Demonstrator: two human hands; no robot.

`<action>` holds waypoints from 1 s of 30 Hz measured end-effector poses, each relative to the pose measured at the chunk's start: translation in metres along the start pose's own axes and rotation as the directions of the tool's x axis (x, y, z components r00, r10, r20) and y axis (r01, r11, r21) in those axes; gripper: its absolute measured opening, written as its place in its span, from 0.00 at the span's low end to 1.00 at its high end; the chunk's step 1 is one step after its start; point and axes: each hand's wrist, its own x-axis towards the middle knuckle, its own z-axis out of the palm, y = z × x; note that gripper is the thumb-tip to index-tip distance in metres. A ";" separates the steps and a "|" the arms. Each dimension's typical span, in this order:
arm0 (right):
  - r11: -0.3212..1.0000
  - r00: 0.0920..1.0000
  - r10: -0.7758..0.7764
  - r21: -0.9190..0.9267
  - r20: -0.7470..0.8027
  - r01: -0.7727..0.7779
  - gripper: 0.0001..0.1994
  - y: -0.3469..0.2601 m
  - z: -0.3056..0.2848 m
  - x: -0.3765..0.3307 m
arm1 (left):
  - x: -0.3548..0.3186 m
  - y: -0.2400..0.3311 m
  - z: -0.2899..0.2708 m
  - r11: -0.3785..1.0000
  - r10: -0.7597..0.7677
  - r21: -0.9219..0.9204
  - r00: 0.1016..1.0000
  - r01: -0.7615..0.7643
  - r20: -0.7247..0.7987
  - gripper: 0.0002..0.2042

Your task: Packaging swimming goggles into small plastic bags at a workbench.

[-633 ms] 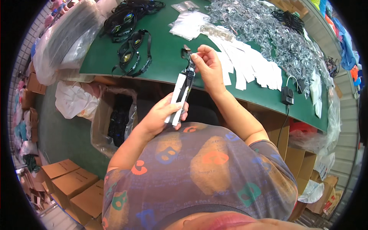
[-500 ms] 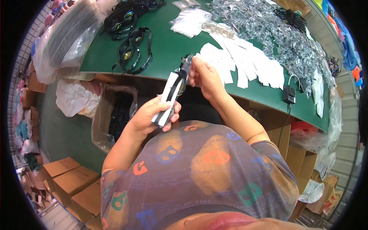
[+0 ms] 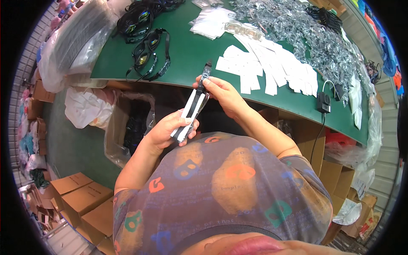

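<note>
Black swimming goggles (image 3: pixel 201 94) with a white paper strip (image 3: pixel 188 104) lying along their strap are held between my hands, just off the table's near edge. My left hand (image 3: pixel 172 127) is closed round the lower end, thumb on top of the strip and strap. Higher up, my right hand (image 3: pixel 224 95) pinches the strap near its buckle, and the strap's dark tip sticks out above the fingers. The lenses are mostly hidden under the strip and strap. Another pair of black goggles (image 3: pixel 143 58) with yellowish mirrored lenses lies on the table to the left.
On the green table (image 3: pixel 187 51) lie white paper strips (image 3: pixel 242 63), clear plastic bags (image 3: pixel 210 23) and a heap of clear plastic pieces (image 3: pixel 293 34). A black adapter (image 3: pixel 324 102) with a cable sits at the right edge. Cardboard boxes (image 3: pixel 87 191) stand at lower left.
My right hand has come down and closer to my left, its fingers now pinching the strap below its tip. The goggles have turned slightly; my left hand keeps its hold.
</note>
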 end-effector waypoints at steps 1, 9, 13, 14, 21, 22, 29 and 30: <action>0.996 1.000 0.028 0.082 -0.005 -0.028 0.15 0.001 0.001 0.000 | 0.001 -0.002 -0.002 0.999 -0.030 0.028 1.000 0.030 -0.005 0.17; 0.954 0.966 -0.239 -0.211 -0.098 0.215 0.09 0.013 0.004 -0.006 | 0.000 -0.008 -0.005 0.998 -0.028 -0.051 1.000 0.028 0.003 0.17; -0.086 0.574 -0.601 -0.759 0.556 0.645 0.19 -0.017 0.006 -0.021 | -0.004 -0.002 -0.002 0.975 -0.056 -0.212 0.997 0.066 0.053 0.17; -0.197 0.568 -0.532 -0.744 0.628 0.638 0.19 -0.023 0.007 -0.024 | -0.005 -0.003 -0.011 0.977 -0.099 -0.187 0.995 0.102 0.026 0.19; -0.405 0.597 -0.293 -0.663 0.747 0.630 0.17 -0.046 0.008 -0.032 | -0.001 0.007 0.003 0.982 -0.040 -0.180 0.998 0.048 0.050 0.24; -0.395 0.623 -0.253 -0.666 0.741 0.632 0.17 -0.048 0.007 -0.032 | 0.001 0.007 0.003 0.993 -0.017 -0.114 1.000 0.019 0.022 0.22; -0.129 0.626 -0.104 -0.634 0.773 0.762 0.34 -0.080 0.018 -0.043 | 0.003 0.006 0.006 0.986 -0.068 -0.146 0.995 0.078 0.071 0.18; -0.139 0.657 -0.075 -0.661 0.750 0.738 0.33 -0.072 0.023 -0.046 | 0.006 0.006 0.005 0.983 -0.093 -0.152 0.992 0.105 0.086 0.17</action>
